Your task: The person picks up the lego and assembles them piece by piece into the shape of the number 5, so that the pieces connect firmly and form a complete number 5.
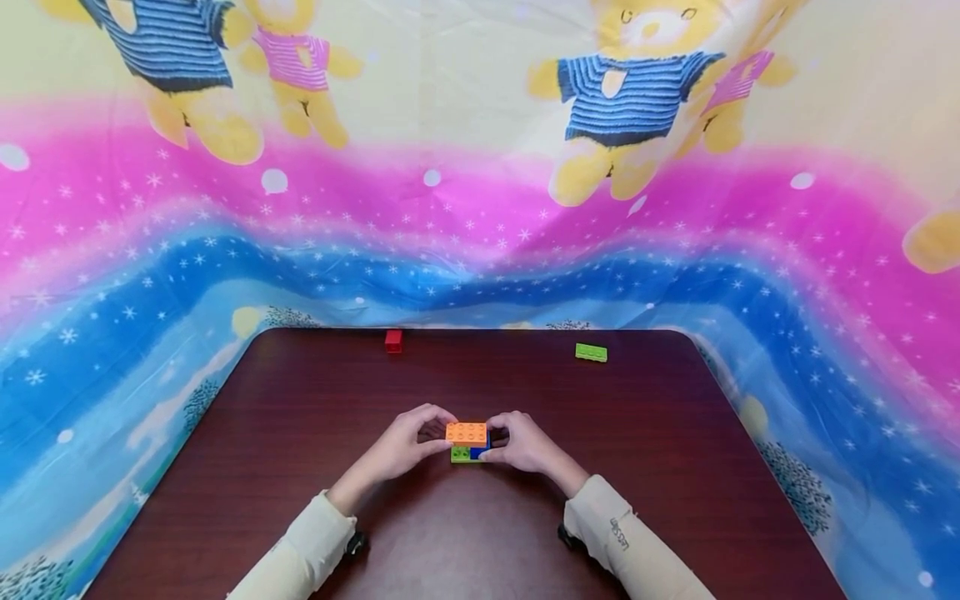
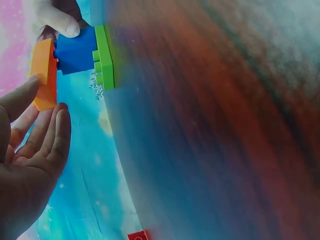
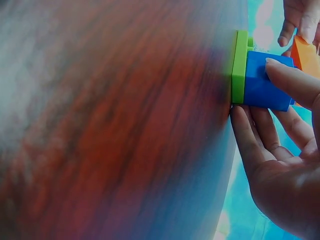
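Observation:
An orange brick [image 1: 466,433] sits level on top of a blue brick [image 2: 77,50], overhanging it on the left. Below, the blue brick stands on the right half of a flat green brick [image 3: 239,67], whose bare studs show on the left. My left hand [image 1: 408,437] pinches the overhanging end of the orange brick between thumb and fingers. With my right hand [image 1: 522,442] I grip the blue brick, thumb on its near face; the other fingers reach round its right side and low by the green brick.
Toward the back edge of the dark wooden table [image 1: 330,383] lies a red brick [image 1: 393,342], left of centre. A second green brick [image 1: 591,352] lies at the back right. A printed cloth [image 1: 465,217] hangs behind and around the table.

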A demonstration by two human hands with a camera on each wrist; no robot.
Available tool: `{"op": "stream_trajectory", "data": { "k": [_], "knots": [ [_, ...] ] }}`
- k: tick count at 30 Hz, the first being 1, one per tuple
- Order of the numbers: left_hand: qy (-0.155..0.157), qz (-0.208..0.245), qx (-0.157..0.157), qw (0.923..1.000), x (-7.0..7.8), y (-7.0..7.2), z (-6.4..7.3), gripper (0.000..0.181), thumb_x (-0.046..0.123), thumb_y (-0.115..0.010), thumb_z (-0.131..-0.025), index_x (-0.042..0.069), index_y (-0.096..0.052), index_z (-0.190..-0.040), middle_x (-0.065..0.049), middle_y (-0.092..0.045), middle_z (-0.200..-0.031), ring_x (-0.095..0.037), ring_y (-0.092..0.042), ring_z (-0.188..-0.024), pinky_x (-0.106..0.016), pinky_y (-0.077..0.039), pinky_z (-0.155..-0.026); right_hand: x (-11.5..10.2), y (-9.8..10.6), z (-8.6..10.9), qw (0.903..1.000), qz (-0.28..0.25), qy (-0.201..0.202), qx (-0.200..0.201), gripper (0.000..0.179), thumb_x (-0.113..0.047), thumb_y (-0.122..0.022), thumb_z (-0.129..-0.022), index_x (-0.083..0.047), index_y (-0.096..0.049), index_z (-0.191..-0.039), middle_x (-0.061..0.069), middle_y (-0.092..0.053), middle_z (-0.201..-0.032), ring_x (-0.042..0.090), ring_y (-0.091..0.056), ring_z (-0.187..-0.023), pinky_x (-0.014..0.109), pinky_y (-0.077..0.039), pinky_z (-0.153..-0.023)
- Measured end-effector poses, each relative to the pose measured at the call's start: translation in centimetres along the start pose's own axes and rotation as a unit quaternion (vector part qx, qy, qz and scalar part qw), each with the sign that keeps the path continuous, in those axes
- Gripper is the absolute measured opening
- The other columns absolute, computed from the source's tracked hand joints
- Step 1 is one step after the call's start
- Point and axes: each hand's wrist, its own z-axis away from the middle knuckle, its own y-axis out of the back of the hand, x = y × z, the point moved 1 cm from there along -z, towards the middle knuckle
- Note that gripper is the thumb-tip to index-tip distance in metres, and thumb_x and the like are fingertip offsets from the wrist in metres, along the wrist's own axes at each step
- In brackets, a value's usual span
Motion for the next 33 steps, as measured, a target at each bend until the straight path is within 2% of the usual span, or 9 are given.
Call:
{"op": "stream_trajectory", "data": {
  "k": [4,9,17,24,31,33],
  "knots": [
    [-0.002,-0.004,0.002,1.0000,0.0,-0.2,-0.1,0.030,0.015,-0.077,-0.094,0.022,-0.067,-0.121,0.007,-0.065,-0.114,-0.009,-0.068,-0.101,-0.027,-0.058,-0.091,0.0,0.0,0.0,1.0000,-0.001,-0.004,-0.001,0.041,-0.017,-0.088,-0.084,-0.008,-0.073,-0.121,0.007,-0.071,-0.113,0.018,-0.069,-0.100,0.037,-0.062,-0.088],
    [-0.019,-0.009,0.003,0.9998,0.1,-0.3,0.0,0.032,0.014,-0.077,-0.094,0.021,-0.067,-0.124,0.004,-0.065,-0.116,-0.013,-0.068,-0.103,-0.032,-0.059,-0.092,0.0,0.0,0.0,0.9999,0.000,-0.010,-0.003,0.040,-0.019,-0.087,-0.085,-0.009,-0.073,-0.121,0.006,-0.070,-0.113,0.018,-0.069,-0.102,0.039,-0.062,-0.090],
    [-0.038,-0.004,-0.010,0.9992,0.1,-0.4,-0.2,0.041,0.009,-0.077,-0.093,0.022,-0.068,-0.130,0.005,-0.063,-0.115,-0.012,-0.067,-0.105,-0.028,-0.059,-0.093,0.1,-0.1,0.0,0.9999,-0.003,-0.013,-0.007,0.040,-0.020,-0.087,-0.086,-0.010,-0.072,-0.122,0.005,-0.070,-0.114,0.018,-0.070,-0.103,0.040,-0.061,-0.092],
    [-0.045,0.005,-0.010,0.9989,0.5,-0.6,-0.3,0.038,0.008,-0.078,-0.092,0.018,-0.067,-0.127,0.000,-0.064,-0.115,-0.015,-0.068,-0.101,-0.032,-0.061,-0.091,0.1,0.0,0.0,0.9999,0.003,-0.013,-0.006,0.037,-0.020,-0.087,-0.086,-0.012,-0.073,-0.119,0.004,-0.071,-0.114,0.017,-0.070,-0.101,0.040,-0.062,-0.092],
    [-0.033,-0.001,-0.004,0.9995,0.6,-1.1,-0.6,0.036,0.014,-0.080,-0.092,0.022,-0.067,-0.124,0.008,-0.069,-0.116,-0.008,-0.068,-0.095,-0.026,-0.059,-0.090,0.2,-0.1,-0.1,0.9997,0.026,-0.001,-0.003,0.035,-0.022,-0.087,-0.085,-0.014,-0.074,-0.117,0.001,-0.072,-0.112,0.015,-0.067,-0.098,0.041,-0.060,-0.093],
    [-0.039,-0.009,-0.004,0.9992,0.6,-1.1,-0.6,0.037,0.015,-0.080,-0.092,0.022,-0.067,-0.126,0.008,-0.070,-0.117,-0.008,-0.068,-0.096,-0.026,-0.059,-0.090,0.2,0.0,-0.1,0.9995,0.033,-0.002,-0.001,0.036,-0.024,-0.087,-0.085,-0.014,-0.074,-0.117,0.000,-0.072,-0.111,0.015,-0.065,-0.096,0.041,-0.059,-0.093]
  ]
}}
